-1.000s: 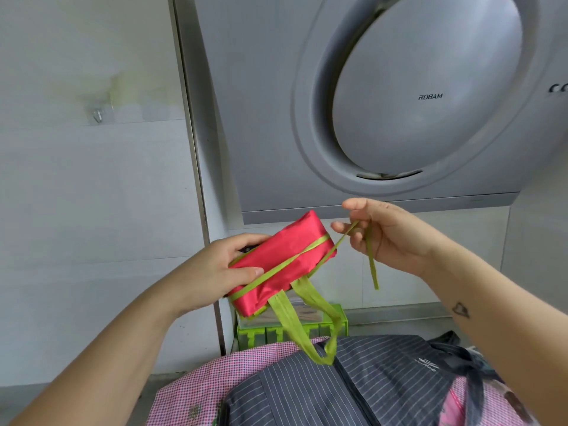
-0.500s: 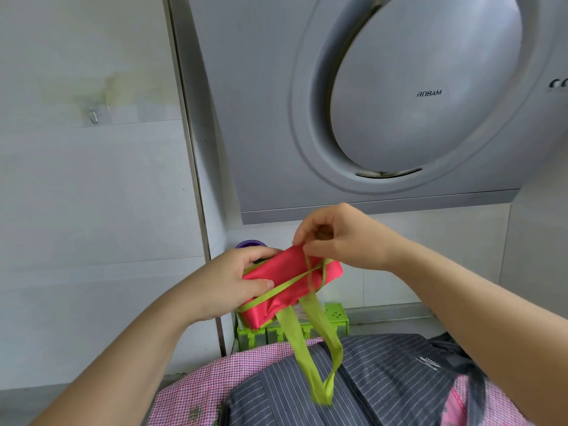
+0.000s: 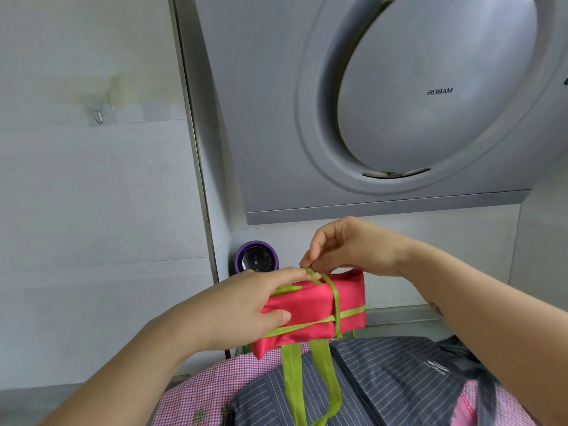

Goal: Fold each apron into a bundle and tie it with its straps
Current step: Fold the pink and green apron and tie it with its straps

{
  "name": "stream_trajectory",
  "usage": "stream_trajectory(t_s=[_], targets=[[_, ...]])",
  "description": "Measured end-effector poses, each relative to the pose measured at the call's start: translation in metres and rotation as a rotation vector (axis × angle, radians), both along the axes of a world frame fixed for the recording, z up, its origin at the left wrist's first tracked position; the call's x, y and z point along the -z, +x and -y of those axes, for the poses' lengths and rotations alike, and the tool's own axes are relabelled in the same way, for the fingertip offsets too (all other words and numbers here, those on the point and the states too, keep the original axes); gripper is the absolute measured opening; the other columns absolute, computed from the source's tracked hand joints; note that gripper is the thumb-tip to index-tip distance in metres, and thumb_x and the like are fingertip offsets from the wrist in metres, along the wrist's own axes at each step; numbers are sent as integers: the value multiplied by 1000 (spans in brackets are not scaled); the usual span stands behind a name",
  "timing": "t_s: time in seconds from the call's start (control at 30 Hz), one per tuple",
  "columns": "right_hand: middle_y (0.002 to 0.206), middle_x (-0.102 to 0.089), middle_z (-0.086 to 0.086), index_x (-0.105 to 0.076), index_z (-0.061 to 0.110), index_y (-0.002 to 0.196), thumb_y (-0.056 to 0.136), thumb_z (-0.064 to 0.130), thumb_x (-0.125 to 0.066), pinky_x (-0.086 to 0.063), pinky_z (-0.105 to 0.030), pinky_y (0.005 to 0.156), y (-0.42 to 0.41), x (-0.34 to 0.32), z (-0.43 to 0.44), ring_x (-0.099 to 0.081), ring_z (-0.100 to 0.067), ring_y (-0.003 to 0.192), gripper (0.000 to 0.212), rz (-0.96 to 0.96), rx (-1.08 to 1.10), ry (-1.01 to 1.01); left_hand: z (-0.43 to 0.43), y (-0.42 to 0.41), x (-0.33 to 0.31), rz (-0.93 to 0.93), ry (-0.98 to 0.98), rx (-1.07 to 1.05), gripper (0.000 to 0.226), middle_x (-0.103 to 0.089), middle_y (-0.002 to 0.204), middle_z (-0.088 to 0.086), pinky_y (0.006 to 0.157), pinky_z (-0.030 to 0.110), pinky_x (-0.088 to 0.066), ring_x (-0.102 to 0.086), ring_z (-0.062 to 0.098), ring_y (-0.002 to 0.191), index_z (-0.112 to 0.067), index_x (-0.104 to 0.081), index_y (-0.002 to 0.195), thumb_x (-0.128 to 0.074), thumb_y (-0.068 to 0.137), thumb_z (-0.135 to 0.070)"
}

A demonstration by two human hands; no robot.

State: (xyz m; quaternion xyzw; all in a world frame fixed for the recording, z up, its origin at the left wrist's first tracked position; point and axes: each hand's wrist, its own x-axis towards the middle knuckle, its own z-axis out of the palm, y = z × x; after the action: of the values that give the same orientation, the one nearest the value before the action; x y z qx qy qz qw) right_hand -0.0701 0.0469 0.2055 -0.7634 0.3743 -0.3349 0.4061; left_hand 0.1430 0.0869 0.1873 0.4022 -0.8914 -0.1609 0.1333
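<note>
**Red bundle: strap wrapped both ways, knot under way**

Step in hand: tying off. The left hand holds the red apron bundle in the air. The thumb is on the near face, the fingers are over the top edge, and the forefinger is stretched along the top onto the green strap. The right hand sits just above that top edge, beside the left forefinger tip. Its thumb and forefinger pinch the strap end; the other fingers are curled. The strap crosses itself on the near face below the right hand. The wide green loop hangs free under the bundle.

Next, my read: tuck or loop the pinched end under the wrap and pull it snug while the left forefinger keeps tension. If it slackens, the wrap slides on the slick fabric.

The striped apron and pink checked apron lie below both hands and look unbundled.

Versus 0.5 s ago: the right hand has dropped to the top edge, the crosswise wrap now lies flat on the face, and the left forefinger has extended. At 1.0 s ago the right hand was out to the side, pulling the strap taut.
</note>
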Motion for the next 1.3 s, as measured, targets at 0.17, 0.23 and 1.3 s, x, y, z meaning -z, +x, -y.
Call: stream_trajectory(t_s=[0.17,0.23,1.3], targets=[[95,-70,-15,-67,6,87,88,-14,-49,-55,-21,71,-3,0,1,-67,-14,77,27,-95,-112,106,-8,-4,-1,35,-75,43,71,-63,106,-24,79,27,-53,-64,5,83,-81,-14,123,-49,98,-24],[98,-70,-15,-69,5,95,87,-11,-55,-55,-21,77,-2,-1,0,-67,-14,83,23,-188,-130,74,-8,-7,1,43,-98,60,69,-60,112,-21,82,22,-50,-65,6,83,-82,-14,121,-46,99,-25],[60,-46,4,-54,18,69,85,25,-60,-20,-19,44,10,49,-18,-25,-8,45,18,396,263,163,13,-4,17,-435,-266,-196,60,-57,127,-14,83,28,-57,-62,6,102,-62,-25,136,-49,98,-23]])
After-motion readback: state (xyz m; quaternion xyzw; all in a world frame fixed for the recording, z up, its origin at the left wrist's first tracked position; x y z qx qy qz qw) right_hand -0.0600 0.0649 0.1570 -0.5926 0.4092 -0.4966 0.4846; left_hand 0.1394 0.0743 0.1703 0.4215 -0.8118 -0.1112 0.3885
